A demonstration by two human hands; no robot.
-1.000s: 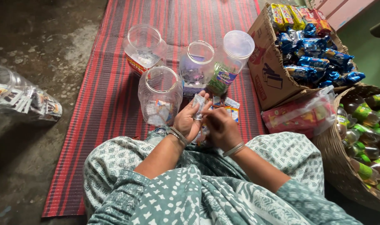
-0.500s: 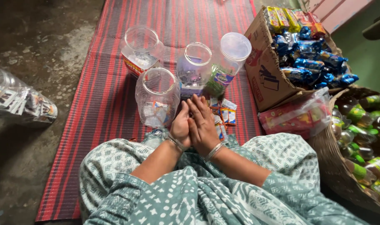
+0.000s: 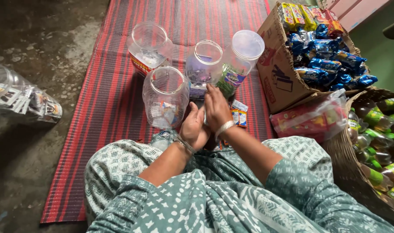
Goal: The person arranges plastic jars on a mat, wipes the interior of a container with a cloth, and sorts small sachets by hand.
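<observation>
left hand [image 3: 194, 128] and right hand [image 3: 216, 110] pressed together beside a clear jar [image 3: 164, 97] on the striped mat [image 3: 106, 86]; anything held between them hidden, cannot tell.

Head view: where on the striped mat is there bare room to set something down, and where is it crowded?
The striped mat is bare left of the front jar, down to the knee, and beyond the back jar. It is crowded where both hands, left hand and right hand, meet beside the sachets, and right, by the cardboard box.
</observation>
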